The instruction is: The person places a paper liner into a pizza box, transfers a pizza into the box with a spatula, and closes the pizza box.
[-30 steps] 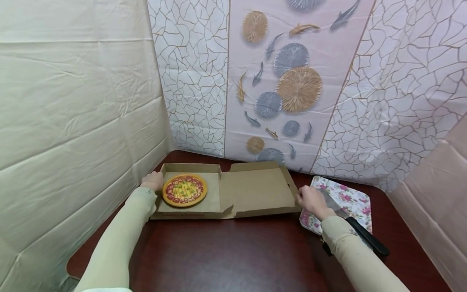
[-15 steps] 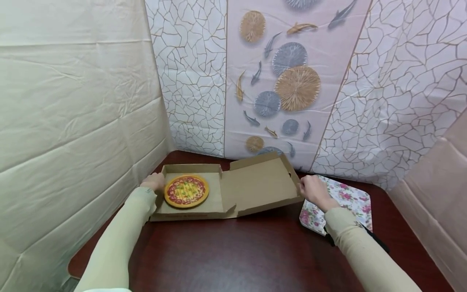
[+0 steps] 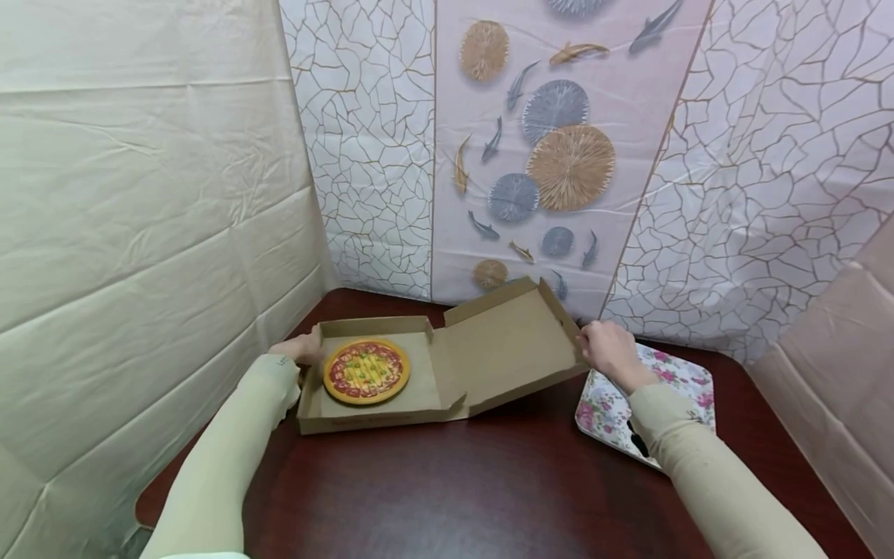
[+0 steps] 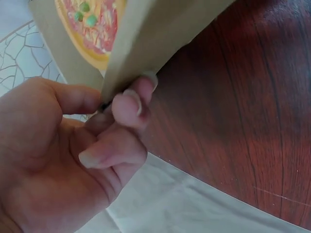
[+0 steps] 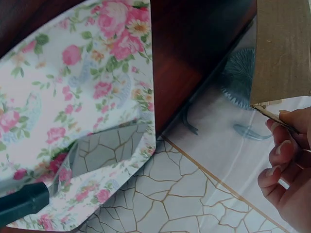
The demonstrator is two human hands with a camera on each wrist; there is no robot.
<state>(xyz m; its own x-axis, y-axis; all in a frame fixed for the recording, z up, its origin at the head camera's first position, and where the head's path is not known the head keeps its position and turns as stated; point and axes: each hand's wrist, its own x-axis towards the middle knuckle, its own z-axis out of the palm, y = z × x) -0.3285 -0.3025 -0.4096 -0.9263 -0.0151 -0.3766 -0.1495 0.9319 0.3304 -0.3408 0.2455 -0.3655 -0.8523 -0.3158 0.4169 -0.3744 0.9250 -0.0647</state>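
Observation:
An unfolded cardboard pizza box (image 3: 424, 380) lies on the table with a round pizza (image 3: 366, 371) in its left half. At the box's left end, my left hand (image 3: 300, 348) pinches the side wall. In the left wrist view, the thumb of that hand (image 4: 63, 150) is inside the wall (image 4: 141, 43) and the fingers outside. My right hand (image 3: 613, 353) grips the right edge of the lid (image 3: 513, 338), which tilts up from the table. The right wrist view has thumb and fingers of this hand (image 5: 294, 165) pinching the cardboard edge.
Right of the box lies a floral cutting board (image 3: 597, 411), partly under my right forearm. A broad-bladed knife (image 5: 104, 150) with a dark handle (image 5: 22, 204) rests on it. Patterned cloth (image 3: 380, 155) hangs behind the dark red table (image 3: 419, 497), and a cream cloth (image 3: 154, 194) hangs at left.
My right hand has raised the lid's right edge, tilting the lid upward. The box base and pizza have shifted slightly to the right and nearer, with my left hand still holding the wall.

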